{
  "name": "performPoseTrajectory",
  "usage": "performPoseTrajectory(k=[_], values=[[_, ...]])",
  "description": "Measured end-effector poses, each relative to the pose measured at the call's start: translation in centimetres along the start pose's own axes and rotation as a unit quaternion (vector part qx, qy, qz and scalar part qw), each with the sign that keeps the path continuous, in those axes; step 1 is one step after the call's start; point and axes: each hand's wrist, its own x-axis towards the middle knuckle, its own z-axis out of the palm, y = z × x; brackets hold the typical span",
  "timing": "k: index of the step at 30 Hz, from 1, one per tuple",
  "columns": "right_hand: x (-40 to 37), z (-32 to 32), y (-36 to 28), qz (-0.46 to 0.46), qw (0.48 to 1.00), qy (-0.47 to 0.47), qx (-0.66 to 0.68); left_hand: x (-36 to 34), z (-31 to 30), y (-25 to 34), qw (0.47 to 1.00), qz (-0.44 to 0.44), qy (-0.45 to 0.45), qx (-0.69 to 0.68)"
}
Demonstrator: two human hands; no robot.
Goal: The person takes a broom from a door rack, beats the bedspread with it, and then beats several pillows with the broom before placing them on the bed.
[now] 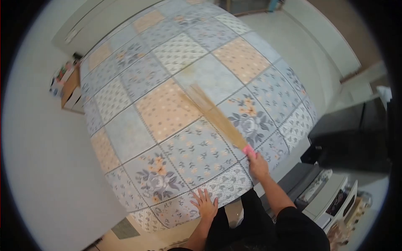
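Observation:
My right hand point(258, 166) is wrapped around the pink grip of a straw hand broom point(224, 124). The broom's long bristles reach up and to the left over the middle of the bed and look slightly blurred at the tip. Under it lies a patchwork-patterned bedspread point(197, 152) with blue, peach and white floral squares. Near the front edge of the bed, my left hand point(205, 205) rests flat on the bedspread, fingers spread, holding nothing.
A headboard point(79, 25) stands at the far left end of the bed. Beside it is a small wooden nightstand point(72, 93) with items on top. On the right are a large black television-like panel point(351, 136) and a white cabinet point(324, 196) with an open drawer.

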Motion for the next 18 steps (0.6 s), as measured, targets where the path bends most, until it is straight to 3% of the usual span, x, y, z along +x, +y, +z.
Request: performPoseTrajectory(k=[2, 4, 5, 7, 8, 9, 10, 12, 13, 14, 15, 16, 17, 18], values=[[1.1, -2.4, 7.0, 0.105, 0.993, 0.047, 0.019, -1.4, 1.3, 0.3, 1.000, 0.004, -0.014, 0.014], [2.8, -6.1, 15.9, 0.292, 0.932, 0.091, 0.194, -2.4, 1.8, 0.6, 1.000, 0.012, -0.024, 0.016], [3.5, -7.4, 20.5, 0.382, 0.913, 0.098, 0.105, -3.2, 1.5, 1.2, 0.997, 0.036, -0.024, 0.065], [4.3, -9.1, 30.6, 0.404, 0.894, 0.195, -0.008, -4.5, 0.7, 2.2, 0.989, 0.092, -0.076, 0.086], [4.6, -10.0, 32.5, 0.416, 0.888, 0.194, -0.005, -4.6, 0.4, 3.2, 0.979, 0.139, -0.121, 0.092], [4.4, -11.0, 34.0, 0.397, 0.885, 0.242, -0.029, -4.5, -0.3, 4.6, 0.977, 0.167, -0.078, 0.110], [3.1, -11.5, 35.0, 0.378, 0.879, 0.285, -0.054, -4.1, -0.4, 5.8, 0.973, 0.178, -0.090, 0.114], [0.5, -9.3, 32.6, 0.307, 0.914, 0.266, -0.010, -2.2, 0.7, 8.8, 0.984, 0.119, -0.136, -0.001], [-0.7, -8.2, 29.2, 0.276, 0.939, 0.206, -0.004, -0.4, 0.7, 10.9, 0.977, 0.191, -0.091, 0.039], [-1.8, -7.6, 25.1, 0.210, 0.966, 0.149, 0.021, 1.5, 1.2, 13.2, 0.973, 0.190, -0.121, 0.052], [-2.7, -6.2, 21.2, 0.226, 0.970, -0.003, 0.086, 3.0, 1.9, 14.6, 0.967, 0.188, -0.156, 0.067], [-3.5, -3.8, 18.3, 0.117, 0.984, -0.036, 0.129, 4.2, 3.5, 15.2, 0.966, 0.188, -0.163, 0.070], [-5.2, -3.5, 15.4, 0.048, 0.988, -0.070, 0.130, 5.4, 5.5, 15.4, 0.952, 0.203, -0.207, 0.103], [-5.4, -4.0, 13.8, 0.057, 0.960, -0.166, 0.216, 6.3, 6.7, 16.1, 0.935, 0.217, -0.246, 0.134]])
